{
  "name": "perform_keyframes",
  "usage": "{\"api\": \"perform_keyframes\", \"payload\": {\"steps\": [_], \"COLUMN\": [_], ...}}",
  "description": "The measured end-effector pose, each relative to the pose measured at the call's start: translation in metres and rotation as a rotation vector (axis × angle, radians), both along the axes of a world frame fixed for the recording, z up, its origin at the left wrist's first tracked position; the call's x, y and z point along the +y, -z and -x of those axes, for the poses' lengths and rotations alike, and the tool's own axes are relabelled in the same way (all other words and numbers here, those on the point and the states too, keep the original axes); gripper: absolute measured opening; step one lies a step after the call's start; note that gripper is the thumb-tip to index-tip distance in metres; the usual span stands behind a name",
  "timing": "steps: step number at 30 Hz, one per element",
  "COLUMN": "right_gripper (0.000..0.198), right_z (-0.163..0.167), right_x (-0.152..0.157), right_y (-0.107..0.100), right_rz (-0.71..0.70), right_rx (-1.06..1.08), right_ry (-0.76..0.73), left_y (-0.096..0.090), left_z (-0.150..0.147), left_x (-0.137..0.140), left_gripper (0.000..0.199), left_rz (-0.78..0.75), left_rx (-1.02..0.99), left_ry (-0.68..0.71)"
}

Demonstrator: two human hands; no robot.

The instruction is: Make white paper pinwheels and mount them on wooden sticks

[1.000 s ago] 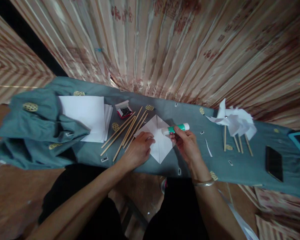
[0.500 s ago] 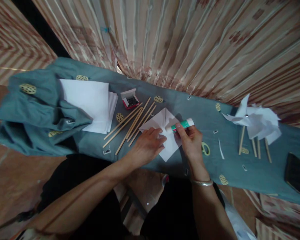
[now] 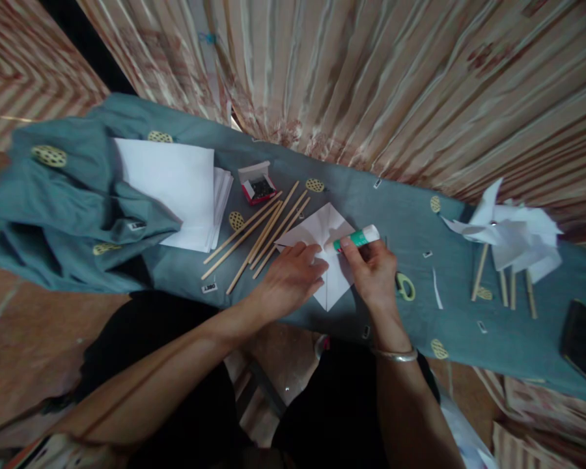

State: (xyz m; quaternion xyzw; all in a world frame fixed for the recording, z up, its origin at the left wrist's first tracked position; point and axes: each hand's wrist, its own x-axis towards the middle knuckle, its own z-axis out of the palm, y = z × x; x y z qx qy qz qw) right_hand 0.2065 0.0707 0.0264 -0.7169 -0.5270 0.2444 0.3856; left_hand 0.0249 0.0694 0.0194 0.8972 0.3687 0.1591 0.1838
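Observation:
A white square of paper [image 3: 339, 277] lies cornerwise on the cloth, with lines running from its corners toward the middle. My left hand [image 3: 293, 277] rests on its left part, fingers lying over the paper near the centre. In my right hand [image 3: 375, 270] is a green and white glue stick [image 3: 355, 240], gripped between thumb and fingers. The stick's inner end points at the paper's middle; whether it touches there I cannot tell. Just right of that hand lie scissors with light green handles [image 3: 405, 286], their blades not visible.
Several wooden sticks [image 3: 264, 241] lie left of the paper, below an open red-and-white box [image 3: 258, 185] of small dark items. Farther left sits a stack of white paper [image 3: 170, 189]. Several paper pinwheels [image 3: 512, 231], a paper strip [image 3: 437, 288] and a dark phone-like object [image 3: 583, 339] lie right.
The dark gap near the paper's top corner no longer shows, and a line now runs to its bottom corner. Both hands stay nearly in place; the camera view has shifted slightly.

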Motion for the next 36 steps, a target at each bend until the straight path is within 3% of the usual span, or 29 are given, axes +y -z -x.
{"api": "perform_keyframes", "payload": {"steps": [4, 13, 36], "right_gripper": [0.035, 0.037, 0.032], "right_z": [0.005, 0.006, 0.012], "right_x": [-0.001, -0.002, -0.003], "right_y": [-0.008, -0.013, -0.017], "right_rz": [-0.016, -0.033, -0.045], "right_rx": [-0.161, -0.306, -0.309], "right_ry": [-0.017, -0.062, -0.164], "left_y": [-0.002, 0.001, -0.004], "left_z": [0.000, 0.000, -0.002], "left_x": [0.000, -0.001, 0.001], "left_gripper": [0.022, 0.025, 0.026], "left_rz": [0.003, -0.026, 0.045], "left_rx": [0.008, 0.003, 0.029], "left_ry": [0.000, 0.006, -0.001]}}
